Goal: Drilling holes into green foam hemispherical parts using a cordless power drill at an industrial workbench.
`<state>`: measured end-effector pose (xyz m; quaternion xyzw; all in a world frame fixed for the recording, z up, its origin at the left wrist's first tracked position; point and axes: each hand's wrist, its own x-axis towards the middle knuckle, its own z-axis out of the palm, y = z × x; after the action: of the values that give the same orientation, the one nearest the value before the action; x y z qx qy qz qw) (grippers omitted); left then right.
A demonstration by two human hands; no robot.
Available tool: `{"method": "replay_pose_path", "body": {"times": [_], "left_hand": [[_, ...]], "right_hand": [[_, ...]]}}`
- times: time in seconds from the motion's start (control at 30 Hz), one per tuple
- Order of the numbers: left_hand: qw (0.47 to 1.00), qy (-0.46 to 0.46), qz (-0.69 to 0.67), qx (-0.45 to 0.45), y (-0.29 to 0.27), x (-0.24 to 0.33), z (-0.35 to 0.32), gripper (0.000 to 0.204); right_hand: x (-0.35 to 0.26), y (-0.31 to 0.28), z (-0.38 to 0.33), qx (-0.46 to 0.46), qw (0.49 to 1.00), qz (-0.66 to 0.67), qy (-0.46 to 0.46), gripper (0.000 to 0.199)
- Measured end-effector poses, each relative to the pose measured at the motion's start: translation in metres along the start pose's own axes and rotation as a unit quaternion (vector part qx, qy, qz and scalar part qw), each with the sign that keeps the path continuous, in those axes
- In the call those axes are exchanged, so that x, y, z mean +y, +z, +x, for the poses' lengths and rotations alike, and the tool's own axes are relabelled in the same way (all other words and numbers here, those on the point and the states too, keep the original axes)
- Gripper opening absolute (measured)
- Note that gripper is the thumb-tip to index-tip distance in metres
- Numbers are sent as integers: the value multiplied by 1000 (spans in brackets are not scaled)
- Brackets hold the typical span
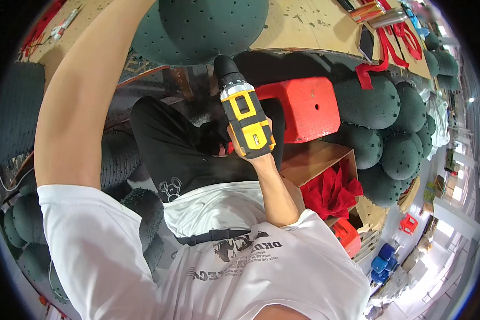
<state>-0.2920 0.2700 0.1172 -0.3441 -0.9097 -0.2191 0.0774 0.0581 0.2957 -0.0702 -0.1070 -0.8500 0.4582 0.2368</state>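
My right hand (237,145) is wrapped round the grip of a yellow and black cordless drill (245,118), partly hidden under the drill's body. The drill's black chuck (225,66) points away from me and meets the near edge of a dark green dome (200,32) dotted with small holes. Whether a bit is inside the dome I cannot see. My left arm (85,96) stretches up along the dome's left side; its hand is beyond the top of the picture.
The dome rests at a workbench (298,26) holding a phone (366,42), red ribbon (385,50) and a metal bottle (388,18). A red plastic stool (312,109), a cardboard box (317,160) with red fabric (333,193), and several piled green domes (370,101) stand to the right. More domes (29,218) lie left.
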Motion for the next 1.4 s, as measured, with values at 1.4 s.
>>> {"method": "replay_pose_path", "body": {"times": [1.4], "left_hand": [[854, -197, -275, 395, 136, 74, -215, 46]], "right_hand": [[-5, -55, -123, 45, 982, -170, -64, 22]]}}
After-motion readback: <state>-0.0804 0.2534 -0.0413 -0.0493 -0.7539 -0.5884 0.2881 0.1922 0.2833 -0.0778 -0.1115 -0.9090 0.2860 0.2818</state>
